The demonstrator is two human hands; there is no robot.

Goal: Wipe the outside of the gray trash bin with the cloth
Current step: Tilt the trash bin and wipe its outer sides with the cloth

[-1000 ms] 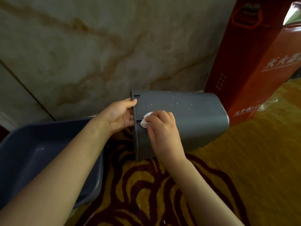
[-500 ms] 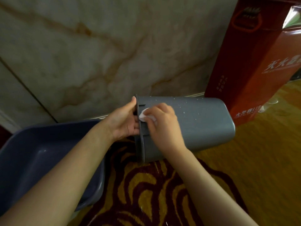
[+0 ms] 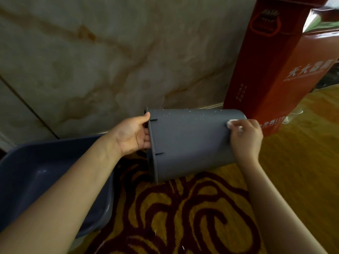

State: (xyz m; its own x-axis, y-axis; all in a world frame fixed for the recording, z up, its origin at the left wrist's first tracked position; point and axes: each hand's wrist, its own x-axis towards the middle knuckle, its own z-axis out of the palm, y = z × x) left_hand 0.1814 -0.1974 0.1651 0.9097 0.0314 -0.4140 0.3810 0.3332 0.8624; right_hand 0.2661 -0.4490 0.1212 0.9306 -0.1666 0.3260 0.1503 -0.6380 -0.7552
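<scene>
The gray trash bin is held on its side above the carpet, its open rim to the left and its base to the right. My left hand grips the rim, thumb on top, fingers inside the opening. My right hand presses a small white cloth against the bin's outer wall near the base end; most of the cloth is hidden under the fingers. Small pale specks dot the bin's upper side.
A blue-gray plastic basin sits on the floor at the left, under my left forearm. A tall red carton stands at the right behind the bin. A marble wall rises behind, and patterned yellow-and-maroon carpet lies below.
My right hand slid the cloth along the bin's wall from the rim end to the base end. My left hand kept its hold on the rim.
</scene>
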